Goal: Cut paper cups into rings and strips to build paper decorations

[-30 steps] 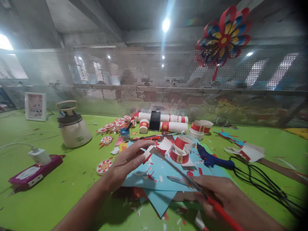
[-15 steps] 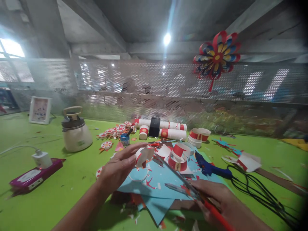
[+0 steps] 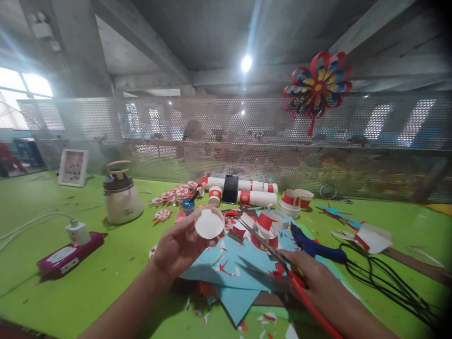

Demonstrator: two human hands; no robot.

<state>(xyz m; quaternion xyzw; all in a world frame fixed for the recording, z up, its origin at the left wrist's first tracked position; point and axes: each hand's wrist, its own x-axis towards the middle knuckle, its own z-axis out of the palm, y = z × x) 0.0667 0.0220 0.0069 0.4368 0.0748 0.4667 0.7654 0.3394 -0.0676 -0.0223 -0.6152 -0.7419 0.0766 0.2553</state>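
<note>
Trimming stage, apparently: your left hand (image 3: 181, 247) pinches the cup base (image 3: 209, 224) above the left edge of the blue paper (image 3: 229, 280); your right hand (image 3: 316, 278) grips the scissors (image 3: 294, 279), apart from it; further cutting would call for bringing them together

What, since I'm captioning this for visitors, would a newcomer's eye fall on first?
Probably the large red, blue and yellow flower ornament at upper right, in front of the perforated screen. Next, near the middle, the left hand holds a round white paper piece, while the right hand grips red-handled scissors. Beyond the right hand, a dark blue glue gun stands out against the bright green table.
</note>
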